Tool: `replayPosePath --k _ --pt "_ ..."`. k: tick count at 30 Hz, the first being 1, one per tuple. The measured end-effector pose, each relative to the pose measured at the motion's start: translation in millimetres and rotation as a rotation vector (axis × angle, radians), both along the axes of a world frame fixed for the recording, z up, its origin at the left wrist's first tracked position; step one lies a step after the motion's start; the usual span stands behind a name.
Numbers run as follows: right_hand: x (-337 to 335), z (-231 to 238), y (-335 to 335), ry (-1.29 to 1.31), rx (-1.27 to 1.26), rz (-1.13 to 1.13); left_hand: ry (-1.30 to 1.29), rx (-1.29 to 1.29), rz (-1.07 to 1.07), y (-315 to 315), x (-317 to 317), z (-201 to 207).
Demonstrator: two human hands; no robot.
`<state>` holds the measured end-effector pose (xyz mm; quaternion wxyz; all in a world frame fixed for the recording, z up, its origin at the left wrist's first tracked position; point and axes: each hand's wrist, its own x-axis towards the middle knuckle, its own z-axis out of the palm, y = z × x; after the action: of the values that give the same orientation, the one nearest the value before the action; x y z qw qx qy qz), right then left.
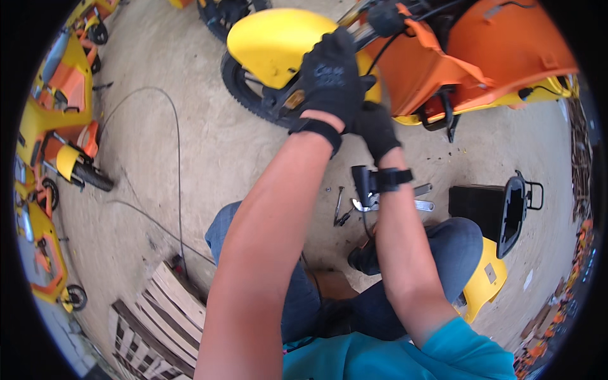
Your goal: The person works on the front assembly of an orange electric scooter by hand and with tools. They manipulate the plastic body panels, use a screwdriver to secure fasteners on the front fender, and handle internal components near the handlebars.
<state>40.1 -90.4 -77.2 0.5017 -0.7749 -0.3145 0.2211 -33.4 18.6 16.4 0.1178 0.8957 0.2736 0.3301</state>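
Both my hands wear black gloves and work close together at the front of a yellow and orange motorbike [418,69]. My left hand [330,79] lies over the front fork area, beside the yellow front fender [272,47] and above the front tyre [244,88]. Its fingers curl away from me around something hidden behind the hand. Just below and to the right, my right hand [378,130] is closed and slightly blurred, nearly touching the left. What it holds is hidden. A black strap with a small device [362,183] sits at my right wrist.
Wrenches [424,206] and small tools [339,206] lie on the concrete floor between my knees and the bike. At right stand a black box [484,209] and a yellow panel [487,278]. A cable [179,171], a wooden pallet [171,297] and more yellow bikes [66,158] are at left.
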Motion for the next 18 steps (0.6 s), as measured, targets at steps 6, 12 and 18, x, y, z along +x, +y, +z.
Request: replayPosePath --k 6,12,18 --pt "-36 93 14 -0.165 0.265 -0.367 -0.014 0.041 0.073 4 7 -2" --pt "-40 105 19 -0.243 0.367 -0.284 0.017 0.034 0.109 6 11 -1" --pt "-13 94 28 -1.293 0.221 -0.275 0.018 0.013 0.098 4 13 1"
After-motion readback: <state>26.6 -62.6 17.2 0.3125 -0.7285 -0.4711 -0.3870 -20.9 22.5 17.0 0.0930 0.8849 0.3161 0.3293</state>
